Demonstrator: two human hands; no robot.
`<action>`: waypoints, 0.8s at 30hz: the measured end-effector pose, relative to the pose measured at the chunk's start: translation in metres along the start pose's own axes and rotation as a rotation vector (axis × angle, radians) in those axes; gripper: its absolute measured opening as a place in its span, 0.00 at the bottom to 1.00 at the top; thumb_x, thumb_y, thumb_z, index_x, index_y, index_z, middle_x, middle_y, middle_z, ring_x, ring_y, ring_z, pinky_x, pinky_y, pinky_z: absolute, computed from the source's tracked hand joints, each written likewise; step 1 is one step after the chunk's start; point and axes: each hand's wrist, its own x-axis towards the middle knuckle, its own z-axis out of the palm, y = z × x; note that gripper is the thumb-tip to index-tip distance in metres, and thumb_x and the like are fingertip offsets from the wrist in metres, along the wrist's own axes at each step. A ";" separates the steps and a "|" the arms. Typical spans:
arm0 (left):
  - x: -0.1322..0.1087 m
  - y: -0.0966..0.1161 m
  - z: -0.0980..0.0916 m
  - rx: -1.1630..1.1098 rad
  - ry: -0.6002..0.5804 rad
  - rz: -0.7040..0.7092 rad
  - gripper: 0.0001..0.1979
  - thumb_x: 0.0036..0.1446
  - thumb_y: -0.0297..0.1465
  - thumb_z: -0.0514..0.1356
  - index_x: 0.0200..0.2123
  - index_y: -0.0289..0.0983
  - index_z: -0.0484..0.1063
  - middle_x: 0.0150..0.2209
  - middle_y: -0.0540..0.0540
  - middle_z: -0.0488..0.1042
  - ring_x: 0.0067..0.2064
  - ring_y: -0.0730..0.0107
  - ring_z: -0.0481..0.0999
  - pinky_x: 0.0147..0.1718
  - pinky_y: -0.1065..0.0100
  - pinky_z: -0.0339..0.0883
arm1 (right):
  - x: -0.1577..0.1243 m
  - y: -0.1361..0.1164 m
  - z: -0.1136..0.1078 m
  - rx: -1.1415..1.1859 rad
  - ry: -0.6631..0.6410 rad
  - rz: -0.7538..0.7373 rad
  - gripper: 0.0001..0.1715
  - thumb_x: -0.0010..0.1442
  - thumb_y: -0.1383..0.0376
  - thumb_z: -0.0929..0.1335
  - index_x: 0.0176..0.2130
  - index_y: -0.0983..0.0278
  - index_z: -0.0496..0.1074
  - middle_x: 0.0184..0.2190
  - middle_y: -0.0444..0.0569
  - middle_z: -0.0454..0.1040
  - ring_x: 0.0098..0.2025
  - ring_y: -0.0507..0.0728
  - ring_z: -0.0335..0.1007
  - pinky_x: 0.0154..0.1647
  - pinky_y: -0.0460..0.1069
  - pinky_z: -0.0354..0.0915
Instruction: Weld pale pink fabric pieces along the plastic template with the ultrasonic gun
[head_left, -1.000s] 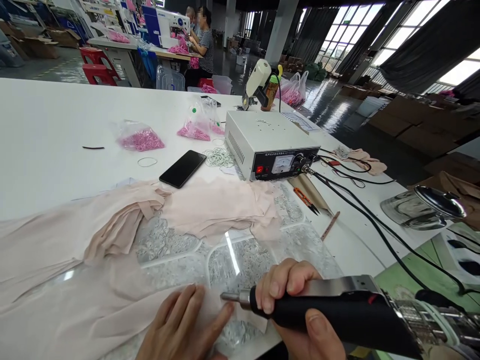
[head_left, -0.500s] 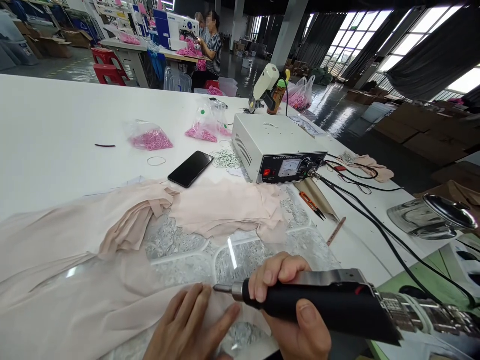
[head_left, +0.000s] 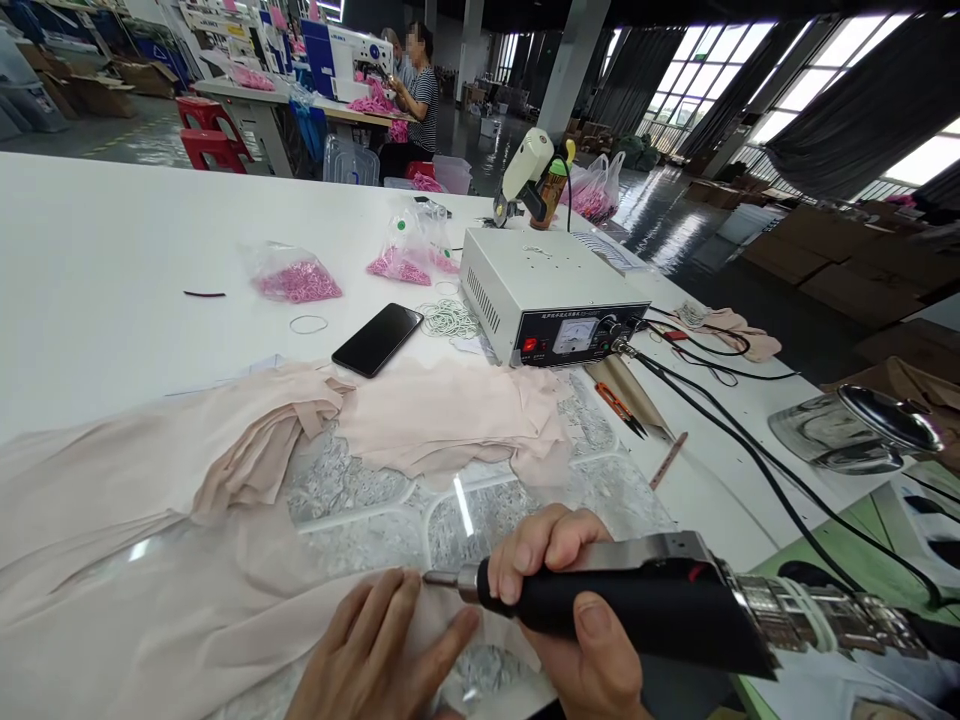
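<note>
My right hand (head_left: 562, 600) is wrapped round the black body of a handheld ultrasonic welder (head_left: 622, 600), which lies nearly level with its metal tip pointing left. That tip meets the pale pink fabric (head_left: 247, 590) right beside my left fingertips. My left hand (head_left: 382, 640) lies flat on the fabric, fingers stretched and thumb spread out under the tip. A clear mat (head_left: 360, 535) over a grey stone pattern shows beneath the cloth. Behind it rests a stack of pale pink cut pieces (head_left: 450, 415), with more folded layers (head_left: 240, 470) at the left.
A welder power box (head_left: 555, 290) stands behind, its black cables (head_left: 720, 430) running right. Nearby are a phone (head_left: 379, 340), orange thread snips (head_left: 619, 408), a steel mug (head_left: 832, 435), bags of pink bits (head_left: 296, 280) and green rubber bands (head_left: 448, 320). A person (head_left: 420, 100) works at a sewing machine beyond.
The view has shifted slightly, with most things a little further left. The welder tip and both hands hold nearly the same place on the fabric.
</note>
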 end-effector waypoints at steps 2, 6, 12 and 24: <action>-0.001 -0.001 0.000 0.014 -0.010 0.016 0.25 0.74 0.52 0.45 0.66 0.55 0.68 0.54 0.40 0.72 0.55 0.52 0.73 0.55 0.55 0.63 | 0.000 0.000 0.001 0.008 -0.006 0.001 0.09 0.65 0.54 0.67 0.40 0.55 0.72 0.31 0.42 0.70 0.24 0.52 0.70 0.26 0.50 0.71; -0.002 -0.003 -0.003 0.081 -0.040 0.072 0.27 0.75 0.52 0.45 0.71 0.53 0.59 0.56 0.37 0.72 0.56 0.50 0.73 0.54 0.53 0.63 | 0.002 -0.003 -0.005 0.055 0.102 -0.056 0.11 0.62 0.54 0.68 0.39 0.57 0.74 0.31 0.43 0.68 0.25 0.52 0.69 0.26 0.49 0.71; 0.006 -0.017 -0.028 0.019 -0.036 -0.010 0.21 0.79 0.37 0.42 0.65 0.47 0.67 0.58 0.41 0.72 0.56 0.54 0.74 0.54 0.56 0.64 | 0.005 -0.008 -0.037 0.067 0.328 -0.152 0.12 0.57 0.55 0.71 0.38 0.60 0.78 0.29 0.43 0.70 0.24 0.51 0.69 0.25 0.48 0.70; 0.022 -0.052 -0.030 -0.244 -0.147 -0.252 0.22 0.77 0.43 0.46 0.35 0.42 0.73 0.36 0.48 0.74 0.37 0.62 0.74 0.38 0.62 0.66 | -0.060 -0.017 -0.099 -0.276 0.415 0.348 0.22 0.55 0.55 0.78 0.50 0.53 0.80 0.48 0.50 0.83 0.49 0.63 0.80 0.48 0.56 0.77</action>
